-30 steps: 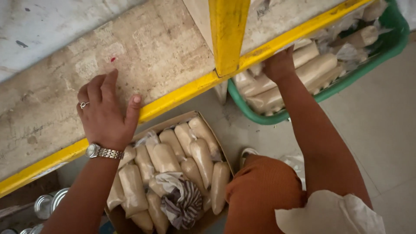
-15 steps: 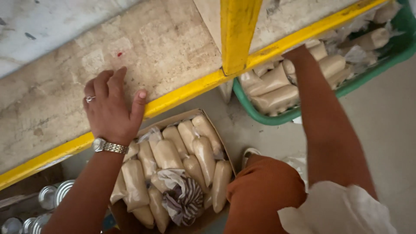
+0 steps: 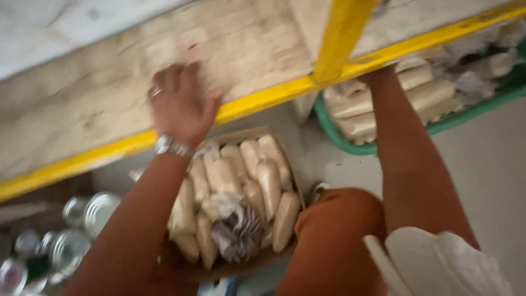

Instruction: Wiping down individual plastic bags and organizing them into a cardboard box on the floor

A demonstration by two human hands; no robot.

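The left hand (image 3: 178,104) lies palm-down and flat on the pale worn shelf board (image 3: 98,104), fingers spread and pointing away, thumb splayed out toward the yellow shelf edge (image 3: 263,98); it grips nothing, only presses on the board. A ring sits on one finger and a metal wristwatch (image 3: 170,147) circles the wrist, which hangs just past the yellow edge, the forearm sloping down below it. The right arm stretches up to the yellow edge just right of the yellow upright post (image 3: 342,38); the right hand (image 3: 378,75) is mostly hidden under that edge, so whether it is open or closed cannot be told. Just below the yellow edge, under the left wrist, stands an open cardboard box (image 3: 285,159) packed with cream-coloured sealed pouches (image 3: 271,183), plump and tapered, lying side by side, with a striped crumpled cloth (image 3: 241,233) among them. Right of the post, beneath the edge, a green basket (image 3: 329,129) holds more such pouches. Left of the box, shiny tin cans (image 3: 96,211) stand, blurred
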